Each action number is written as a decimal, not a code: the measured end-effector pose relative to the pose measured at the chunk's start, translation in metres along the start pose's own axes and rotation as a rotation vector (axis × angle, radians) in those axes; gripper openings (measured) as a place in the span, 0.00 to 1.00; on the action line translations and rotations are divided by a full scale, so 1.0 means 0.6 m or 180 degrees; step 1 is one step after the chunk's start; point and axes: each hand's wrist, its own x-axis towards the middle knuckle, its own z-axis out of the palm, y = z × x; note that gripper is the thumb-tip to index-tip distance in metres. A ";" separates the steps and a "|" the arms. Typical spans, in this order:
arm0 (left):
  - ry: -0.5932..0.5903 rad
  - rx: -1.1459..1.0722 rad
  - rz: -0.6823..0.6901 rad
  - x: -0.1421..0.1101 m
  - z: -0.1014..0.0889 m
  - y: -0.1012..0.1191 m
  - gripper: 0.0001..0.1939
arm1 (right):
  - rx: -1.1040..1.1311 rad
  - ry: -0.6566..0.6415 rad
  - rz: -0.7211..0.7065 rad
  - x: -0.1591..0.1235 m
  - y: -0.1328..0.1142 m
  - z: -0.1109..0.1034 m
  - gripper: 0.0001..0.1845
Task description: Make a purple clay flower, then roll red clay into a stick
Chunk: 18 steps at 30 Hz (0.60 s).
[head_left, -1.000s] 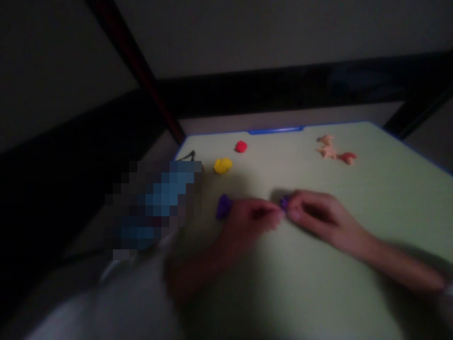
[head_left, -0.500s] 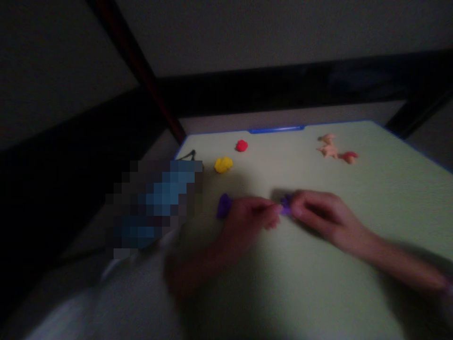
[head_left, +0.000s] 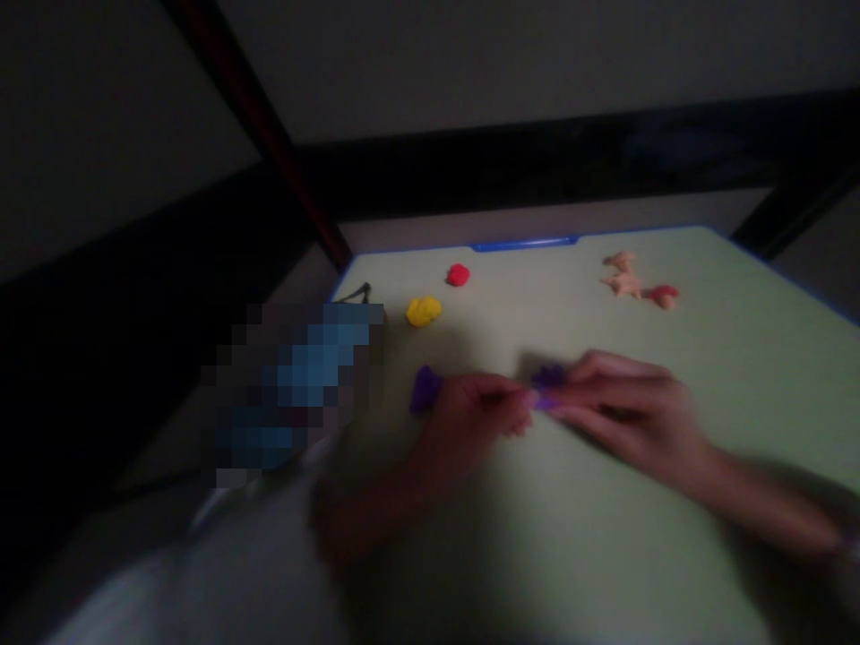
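My left hand (head_left: 474, 408) is closed in a pinch on one end of a small piece of purple modelling clay (head_left: 547, 403). The thumb and fingers of my right hand (head_left: 638, 399) pinch the other end of the same piece. Just behind my right fingertips lies another bit of purple clay (head_left: 549, 374) with a jagged outline, partly covered by the hand. A larger purple clay lump (head_left: 425, 391) sits on the table at the back of my left hand, which hides its right side. Dim light and blur make the fingertips hard to see.
The pale table (head_left: 571, 537) has a blue rim. A yellow clay lump (head_left: 423, 312) and a red one (head_left: 458, 275) lie beyond my left hand. Farther right are peach clay shapes (head_left: 624, 284) and a red-and-peach piece (head_left: 664, 296). A pixelated patch (head_left: 309, 367) covers the left side.
My right fingers have lifted from the jagged purple bit and stretched toward my left fingertips, pinching the clay there. The purple strip between the hands shows more. My left hand has hardly moved.
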 end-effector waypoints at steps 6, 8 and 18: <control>0.0027 0.0042 -0.0039 -0.004 0.002 0.000 0.11 | 0.0018 -0.0038 -0.0068 0.000 -0.001 -0.002 0.09; 0.0079 -0.0019 -0.0007 -0.004 0.003 0.000 0.13 | -0.0004 0.0027 -0.0034 -0.001 -0.001 -0.002 0.09; 0.0088 -0.0058 -0.0023 -0.001 0.000 0.000 0.07 | -0.0012 0.0189 0.0142 -0.002 0.001 0.002 0.07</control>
